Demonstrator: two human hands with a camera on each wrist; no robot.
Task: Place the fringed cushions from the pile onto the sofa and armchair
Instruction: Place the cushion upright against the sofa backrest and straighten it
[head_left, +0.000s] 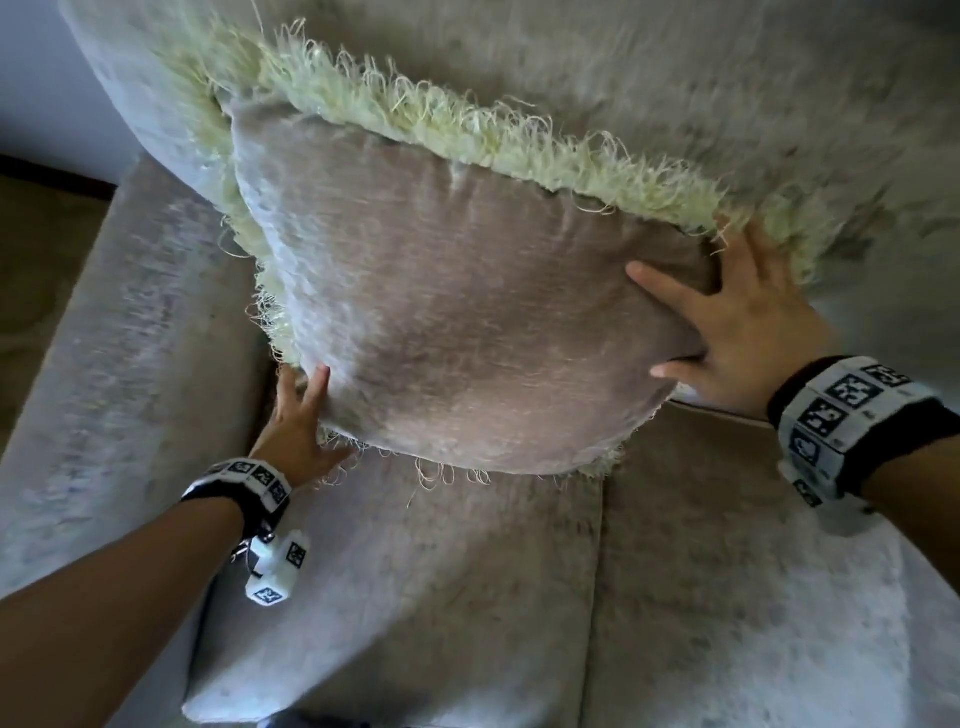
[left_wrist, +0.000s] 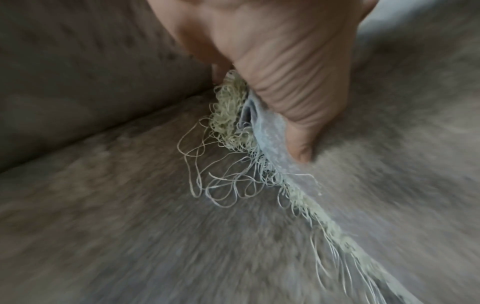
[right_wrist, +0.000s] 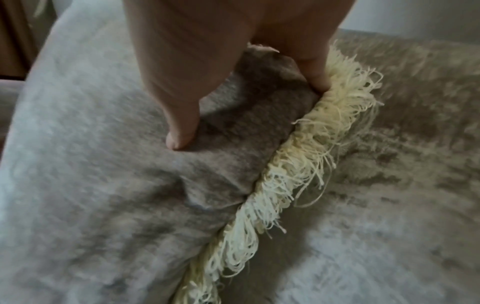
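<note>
A beige cushion (head_left: 467, 312) edged with pale yellow fringe (head_left: 467, 124) stands tilted against the sofa backrest (head_left: 675, 78), in the corner by the left armrest (head_left: 119, 338). My left hand (head_left: 304, 415) pinches its lower left corner. In the left wrist view the thumb (left_wrist: 298, 144) lies on the cushion face (left_wrist: 389, 144) with the fringe (left_wrist: 228, 115) coming out beside it. My right hand (head_left: 727, 327) lies on the cushion's right edge with straight, spread fingers. In the right wrist view a fingertip (right_wrist: 179, 139) dents the fabric (right_wrist: 91, 164) and another touches the fringe (right_wrist: 311, 144).
The sofa seat (head_left: 467, 597) stretches below the cushion, with a seam between two seat cushions (head_left: 597, 571). A dark floor (head_left: 36, 249) shows beyond the armrest at the left. The pile and the armchair are out of view.
</note>
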